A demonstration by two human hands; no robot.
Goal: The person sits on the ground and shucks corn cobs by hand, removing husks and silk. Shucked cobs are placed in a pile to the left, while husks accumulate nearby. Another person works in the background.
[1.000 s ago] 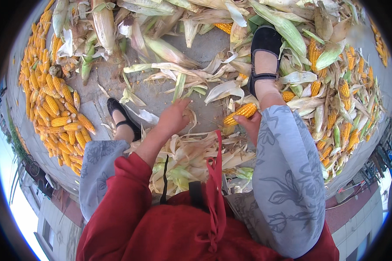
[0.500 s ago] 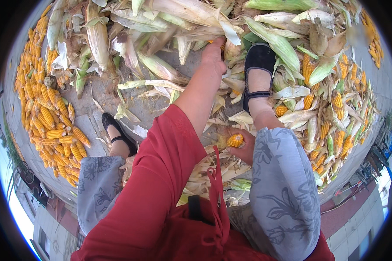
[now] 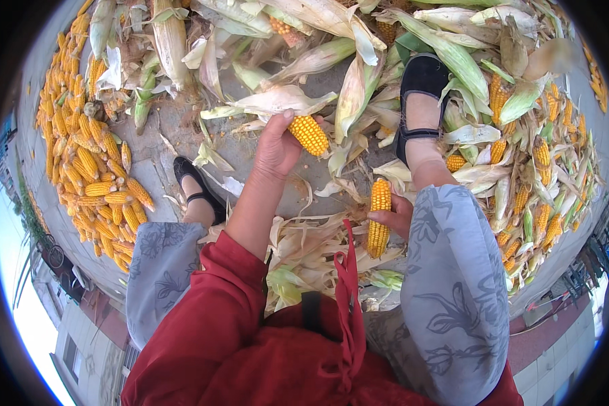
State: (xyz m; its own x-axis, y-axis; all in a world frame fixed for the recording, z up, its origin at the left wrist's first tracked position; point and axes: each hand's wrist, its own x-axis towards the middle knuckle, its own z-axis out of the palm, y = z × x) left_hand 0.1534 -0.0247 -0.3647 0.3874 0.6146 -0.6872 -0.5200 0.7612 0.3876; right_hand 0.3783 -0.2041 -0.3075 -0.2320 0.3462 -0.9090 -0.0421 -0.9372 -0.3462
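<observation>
My left hand point(image 3: 277, 147) is closed around the back end of a yellow corn cob point(image 3: 310, 135) with bare kernels, held over the middle of the ground. Pale husk leaves point(image 3: 277, 103) lie just beyond its fingers. Beside my right knee, my right hand point(image 3: 400, 215) grips a second bare corn cob point(image 3: 379, 218), which points away from me lengthwise. Its thumb lies across the kernels; the other fingers are mostly hidden behind the cob and my trouser leg. Loose dry husks point(image 3: 304, 247) are spread below both hands.
A long heap of husked yellow cobs point(image 3: 81, 162) lies at the left. Cobs mixed with husks point(image 3: 521, 183) are piled at the right. Green and dry husks point(image 3: 358, 88) cover the far ground. My feet in black shoes point(image 3: 199, 189) stand apart on grey paving.
My left hand has come back toward me from the far husks and now shows a corn cob. In my right hand, the cob has turned from end-on to lengthwise.
</observation>
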